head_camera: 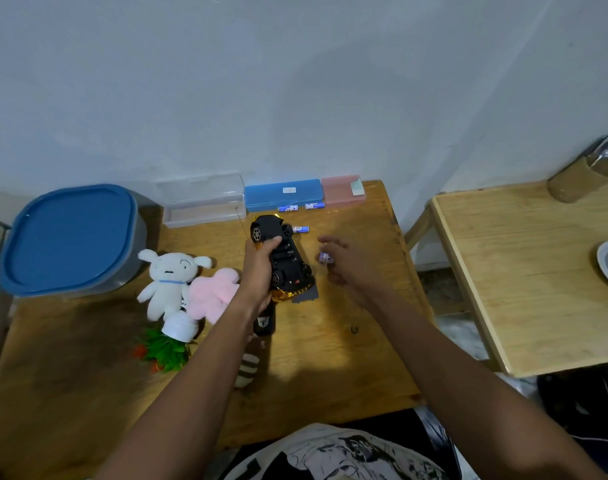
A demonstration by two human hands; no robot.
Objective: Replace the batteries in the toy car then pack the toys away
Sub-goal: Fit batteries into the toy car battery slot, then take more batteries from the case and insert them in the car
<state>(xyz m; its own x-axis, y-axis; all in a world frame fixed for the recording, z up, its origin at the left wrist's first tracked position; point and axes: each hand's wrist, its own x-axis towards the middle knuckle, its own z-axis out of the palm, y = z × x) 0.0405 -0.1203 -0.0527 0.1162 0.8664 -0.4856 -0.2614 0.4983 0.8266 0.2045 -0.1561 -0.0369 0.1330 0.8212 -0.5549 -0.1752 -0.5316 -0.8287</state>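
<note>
My left hand point(259, 268) grips the toy car point(284, 258), which is turned upside down with its black underside and wheels facing up and a gold body below. A small battery point(325, 258) sits in the fingers of my right hand point(344, 261), just right of the car. A loose battery point(300, 229) lies on the table beyond the car. Two more batteries point(300, 207) lie against the blue case point(282, 195). A dark flat cover point(307, 295) lies under the car's near end.
A white plush point(169, 277), a pink plush point(214, 294), a toppled potted plant point(171, 341), a black remote point(264, 322) and a striped toy point(247, 370) lie on the wooden table point(330, 358). A blue-lidded bin point(70, 237), clear case point(203, 202) and pink case point(342, 190) stand behind.
</note>
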